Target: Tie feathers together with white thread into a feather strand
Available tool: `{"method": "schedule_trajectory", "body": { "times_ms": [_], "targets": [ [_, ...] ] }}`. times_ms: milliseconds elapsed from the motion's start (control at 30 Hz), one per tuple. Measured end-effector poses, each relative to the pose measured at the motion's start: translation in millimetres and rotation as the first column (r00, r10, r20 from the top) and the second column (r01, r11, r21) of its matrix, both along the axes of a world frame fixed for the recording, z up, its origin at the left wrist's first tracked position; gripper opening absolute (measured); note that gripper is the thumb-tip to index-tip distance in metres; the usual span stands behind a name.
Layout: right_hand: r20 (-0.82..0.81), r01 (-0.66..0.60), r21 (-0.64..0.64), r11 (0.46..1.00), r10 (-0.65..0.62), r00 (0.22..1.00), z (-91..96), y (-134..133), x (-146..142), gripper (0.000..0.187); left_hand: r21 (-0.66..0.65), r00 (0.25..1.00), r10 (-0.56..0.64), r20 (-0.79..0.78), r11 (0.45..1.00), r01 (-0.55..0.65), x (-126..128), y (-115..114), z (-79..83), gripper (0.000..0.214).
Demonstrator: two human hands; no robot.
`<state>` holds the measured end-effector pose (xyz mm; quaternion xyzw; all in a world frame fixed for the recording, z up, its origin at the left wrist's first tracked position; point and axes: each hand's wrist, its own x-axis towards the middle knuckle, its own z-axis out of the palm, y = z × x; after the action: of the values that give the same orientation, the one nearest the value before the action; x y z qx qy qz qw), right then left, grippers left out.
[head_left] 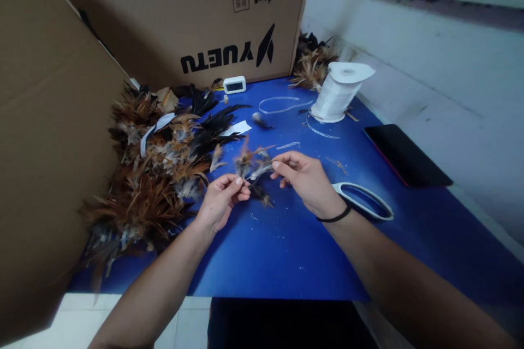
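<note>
Over the middle of the blue table my left hand (226, 195) is closed, thumb against fingers, on the lower ends of a small bunch of brown and grey feathers (244, 161). To its right, my right hand (301, 177) pinches the tip of a greyish feather (260, 171) that reaches across toward the left fingers. Whether that feather is joined to the bunch I cannot tell. A dark feather tuft (262, 195) shows just below the fingertips. The white-handled scissors (365, 200) lie partly hidden behind my right wrist.
A big heap of brown and black feathers (151, 174) lies at left against cardboard boxes (164, 16). Toward the back are a small white digital timer (234, 85) and a spool of clear ribbon (338, 92). A black phone (407, 154) rests near the wall on the blue table (286, 256).
</note>
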<state>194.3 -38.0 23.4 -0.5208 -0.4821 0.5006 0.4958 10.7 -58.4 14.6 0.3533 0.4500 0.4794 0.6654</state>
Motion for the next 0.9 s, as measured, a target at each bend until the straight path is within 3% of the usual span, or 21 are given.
{"method": "schedule_trajectory", "body": {
  "times_ms": [67, 167, 300, 400, 500, 667, 800, 900],
  "targets": [
    [0.265, 0.008, 0.149, 0.989, -0.048, 0.963, -0.9, -2, 2, 0.016, 0.017, 0.998, 0.068, -0.002, 0.998, -0.068, -2, 3, 0.2, 0.020],
    [0.624, -0.157, 0.306, 0.939, -0.073, 0.778, 0.8, -11, -1, 0.013, 0.046, 0.985, 0.172, -0.002, 0.984, -0.172, -7, 8, -0.1, 0.022],
    [0.837, -0.384, 0.147, 0.912, 0.092, 0.539, 2.8, -24, -9, 0.009, 0.076, 0.977, 0.211, -0.029, 0.975, -0.209, -11, 12, -0.6, 0.025],
    [0.857, -0.439, 0.060, 0.897, 0.180, 0.484, 2.1, -25, -11, 0.006, 0.095, 0.971, 0.225, -0.080, 0.971, -0.218, -11, 12, -1.1, 0.028],
    [0.820, -0.452, 0.058, 0.890, 0.216, 0.531, 2.5, -22, -8, 0.012, 0.166, 0.946, 0.288, -0.150, 0.950, -0.263, -10, 10, -1.4, 0.028],
    [0.671, -0.389, 0.096, 0.916, 0.229, 0.705, 4.8, -16, -1, 0.010, 0.240, 0.917, 0.362, -0.168, 0.917, -0.318, -6, 9, 1.8, 0.028],
    [0.470, -0.357, 0.117, 0.927, 0.266, 0.842, 4.9, -14, 0, 0.004, 0.194, 0.957, 0.260, -0.130, 0.953, -0.233, -5, 6, 3.2, 0.028],
    [0.359, -0.346, 0.137, 0.928, 0.279, 0.891, 4.0, -13, 0, 0.004, 0.160, 0.981, 0.142, -0.132, 0.980, -0.120, -4, 3, 2.8, 0.026]
  ]
}}
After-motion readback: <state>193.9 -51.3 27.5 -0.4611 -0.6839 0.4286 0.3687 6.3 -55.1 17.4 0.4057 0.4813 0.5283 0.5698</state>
